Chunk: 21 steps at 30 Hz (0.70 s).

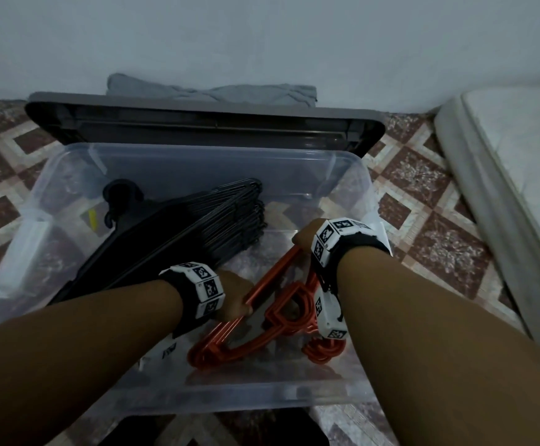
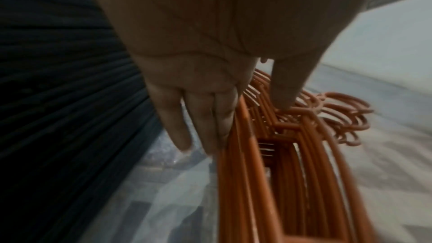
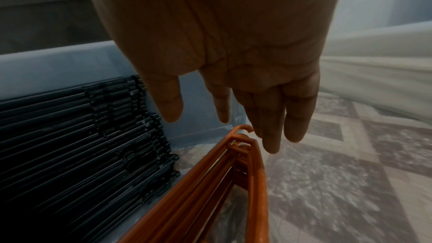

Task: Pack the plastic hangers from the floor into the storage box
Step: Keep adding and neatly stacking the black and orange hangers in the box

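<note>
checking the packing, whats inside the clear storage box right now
Inside the storage box: a stack of black hangers on the left, a bundle of orange hangers on the right. Forearms hide the near part.

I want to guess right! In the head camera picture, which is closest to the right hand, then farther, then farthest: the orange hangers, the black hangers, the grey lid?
From the right hand:
1. Orange hangers, right beneath it.
2. Black hangers, to its left in the box.
3. Grey lid, behind the box by the wall.

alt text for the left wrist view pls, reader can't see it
Left hand, fingers straight, rests against a bundle of orange hangers inside the clear storage box. A stack of black hangers lies to its left.
</note>
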### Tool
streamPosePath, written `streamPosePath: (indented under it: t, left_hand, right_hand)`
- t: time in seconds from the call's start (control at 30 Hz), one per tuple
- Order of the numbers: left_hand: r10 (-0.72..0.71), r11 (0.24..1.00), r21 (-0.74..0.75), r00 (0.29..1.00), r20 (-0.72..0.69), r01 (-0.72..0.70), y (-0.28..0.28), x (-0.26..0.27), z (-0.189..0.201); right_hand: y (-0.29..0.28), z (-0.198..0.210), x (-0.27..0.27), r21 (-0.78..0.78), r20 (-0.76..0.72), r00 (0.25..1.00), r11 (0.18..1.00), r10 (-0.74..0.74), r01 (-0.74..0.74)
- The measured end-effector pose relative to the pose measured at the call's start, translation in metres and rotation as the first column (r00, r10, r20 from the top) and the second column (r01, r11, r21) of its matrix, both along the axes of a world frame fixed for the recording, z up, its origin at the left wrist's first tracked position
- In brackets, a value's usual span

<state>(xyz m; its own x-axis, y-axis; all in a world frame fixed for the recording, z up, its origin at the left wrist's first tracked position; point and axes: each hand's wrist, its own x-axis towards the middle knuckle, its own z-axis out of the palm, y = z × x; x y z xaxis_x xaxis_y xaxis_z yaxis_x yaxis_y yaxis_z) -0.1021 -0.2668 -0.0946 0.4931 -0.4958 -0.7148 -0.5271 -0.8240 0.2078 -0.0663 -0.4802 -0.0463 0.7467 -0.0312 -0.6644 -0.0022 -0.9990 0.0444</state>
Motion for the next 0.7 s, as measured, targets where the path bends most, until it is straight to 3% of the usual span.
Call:
streamPosePath:
  t: [0.1, 0.23, 0.3, 0.47, 0.6, 0.7]
  left_hand:
    - [-0.016, 0.998, -0.058, 0.999, -0.050, 0.013, 0.002, -0.002, -0.007]
    - [0.055, 0.998, -0.017, 0.998, -0.023, -0.056, 0.005, 0.000, -0.009]
    - [0.027, 1.000, -0.010, 0.997, -0.074, -0.027, 0.005, -0.001, -0.014]
    - [0.066, 0.998, -0.008, 0.996, -0.065, -0.067, 0.005, 0.000, -0.018]
    - [0.020, 1.000, -0.017, 0.994, -0.104, -0.022, 0.005, -0.001, -0.020]
    - [0.027, 1.000, -0.013, 0.996, -0.082, -0.028, 0.006, 0.002, -0.022]
  right_hand:
    - [-0.006, -0.010, 0.002, -0.036, 0.011, 1.000, 0.999, 0.010, -0.010]
    - [-0.001, -0.017, 0.003, -0.051, 0.087, 0.996, 0.999, 0.021, -0.017]
    - [0.001, -0.020, 0.004, -0.008, 0.060, 0.998, 1.000, 0.009, -0.008]
    - [-0.005, -0.022, 0.005, -0.084, 0.064, 0.996, 0.994, 0.068, -0.063]
    - [-0.005, -0.020, 0.006, -0.102, 0.019, 0.994, 0.990, 0.103, -0.101]
    - [-0.005, -0.023, 0.008, -0.106, 0.045, 0.997, 0.993, 0.065, -0.060]
